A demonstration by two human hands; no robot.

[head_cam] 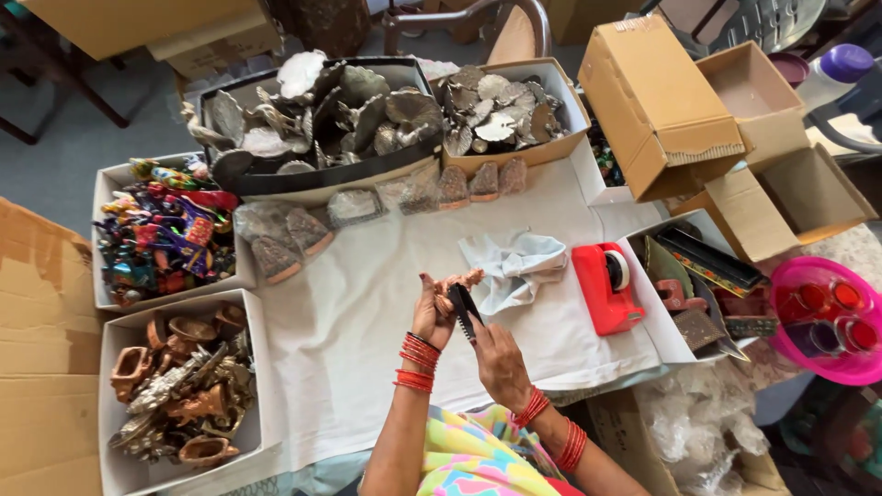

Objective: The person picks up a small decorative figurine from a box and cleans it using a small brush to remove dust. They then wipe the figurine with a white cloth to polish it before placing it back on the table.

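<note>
Left hand point(432, 312) fingers grip small copper figurine point(457, 284) upright; right hand point(498, 360) fingers clasp black tool point(466, 312) against it, above white-covered desk point(349, 312).

Left hand point(432, 312) grips figurine point(457, 285); right hand point(499, 360) holds black comb point(466, 310).

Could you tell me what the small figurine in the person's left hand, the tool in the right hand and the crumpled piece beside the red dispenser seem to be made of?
Figurine: probably metal with a coppery finish, judging by its reddish-tan sheen; small, so uncertain.
Tool: black, toothed along one edge like a brush or file; the material is unclear.
Crumpled piece: pale blue cloth, shown by soft folds.
Dispenser: glossy red plastic.
</note>
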